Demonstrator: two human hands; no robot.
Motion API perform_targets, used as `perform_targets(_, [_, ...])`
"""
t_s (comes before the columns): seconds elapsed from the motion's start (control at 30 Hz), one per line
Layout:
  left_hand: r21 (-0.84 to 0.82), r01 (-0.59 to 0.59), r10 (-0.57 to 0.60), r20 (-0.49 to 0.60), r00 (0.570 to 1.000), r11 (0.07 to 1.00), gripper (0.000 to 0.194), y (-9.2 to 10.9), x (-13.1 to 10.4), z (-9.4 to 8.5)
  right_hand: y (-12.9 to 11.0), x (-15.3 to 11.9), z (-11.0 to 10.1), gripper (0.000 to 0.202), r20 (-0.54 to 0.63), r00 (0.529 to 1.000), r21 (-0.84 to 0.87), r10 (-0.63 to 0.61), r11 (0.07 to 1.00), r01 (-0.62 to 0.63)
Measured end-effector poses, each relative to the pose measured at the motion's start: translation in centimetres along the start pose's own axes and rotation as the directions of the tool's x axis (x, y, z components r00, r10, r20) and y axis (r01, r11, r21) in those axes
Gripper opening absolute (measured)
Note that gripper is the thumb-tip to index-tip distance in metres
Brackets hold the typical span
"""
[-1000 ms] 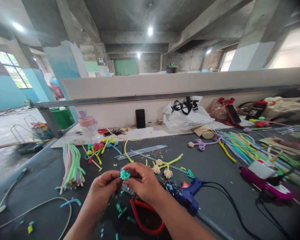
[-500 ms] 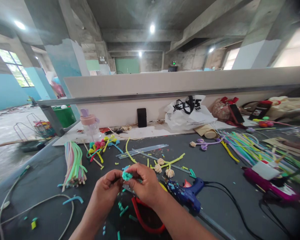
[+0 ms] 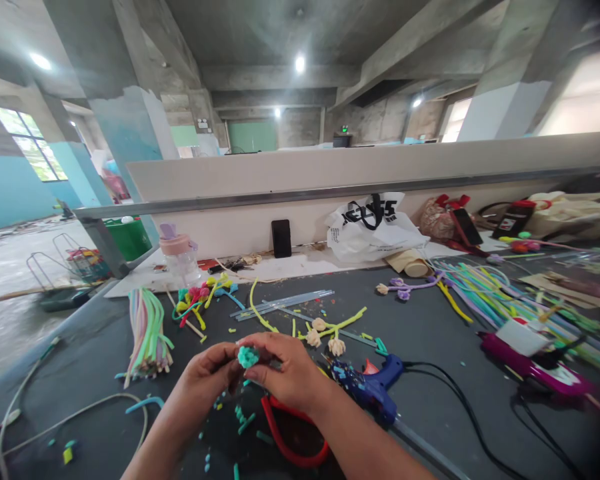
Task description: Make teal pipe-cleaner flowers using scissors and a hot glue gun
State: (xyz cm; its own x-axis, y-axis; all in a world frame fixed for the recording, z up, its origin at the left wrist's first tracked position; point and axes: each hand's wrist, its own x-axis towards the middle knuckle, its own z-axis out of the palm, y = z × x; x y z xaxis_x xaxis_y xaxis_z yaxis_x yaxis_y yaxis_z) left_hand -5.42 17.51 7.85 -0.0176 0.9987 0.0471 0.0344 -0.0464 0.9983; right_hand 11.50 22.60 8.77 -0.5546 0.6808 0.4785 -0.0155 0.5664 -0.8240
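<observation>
Teal crinkled piece (image 3: 248, 357) sat up off the desk (image 3: 95, 343), between the two hands, at the fingertips. Right hand (image 3: 284, 371) was the nearer: thumb and index narrowed onto the piece from its right side. Left hand (image 3: 206, 379) came in from the left, fingers bunched against its near-left edge; couldn't tell if they gripped a part of it. Piece was compact, no clear long axis. Red handles (image 3: 273, 430) lay below the right hand, blue glue gun (image 3: 373, 388) off to its right.
</observation>
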Motion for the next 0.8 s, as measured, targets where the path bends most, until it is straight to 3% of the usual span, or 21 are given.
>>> perform_targets(0.27, [0.089,0.065,-0.057,-0.085,0.995,0.994,0.024,1.1,-0.2,0.6,1.0,0.3,0.5,0.025,-0.046,0.993,0.077,0.111,0.991,-0.107])
perform_targets(0.47, [-0.099,0.009,-0.016,-0.072,0.997,0.995,0.027,-0.5,0.1,0.9,0.5,0.1,1.1,0.045,0.003,0.99,0.226,0.141,0.964,-0.138])
perform_targets(0.53, [-0.145,-0.013,0.002,-0.079,0.997,0.989,0.026,-1.0,0.2,0.9,0.4,0.0,1.1,0.05,-0.083,0.994,0.247,0.066,0.968,-0.044])
perform_targets(0.63, [-0.177,-0.045,0.021,-0.133,0.991,0.983,0.024,-1.3,0.2,0.7,0.1,-0.1,0.9,0.035,-0.235,0.964,0.089,-0.124,0.985,0.149])
perform_targets(0.73, [-0.191,-0.076,0.035,-0.207,0.978,0.979,0.021,-1.1,0.1,0.6,-0.2,-0.2,0.6,0.014,-0.216,0.933,-0.129,-0.288,0.956,0.265])
perform_targets(0.8, [-0.182,-0.099,0.052,-0.247,0.968,0.978,0.021,-0.9,0.1,0.6,-0.3,-0.2,0.5,0.011,-0.195,0.925,-0.187,-0.326,0.938,0.291])
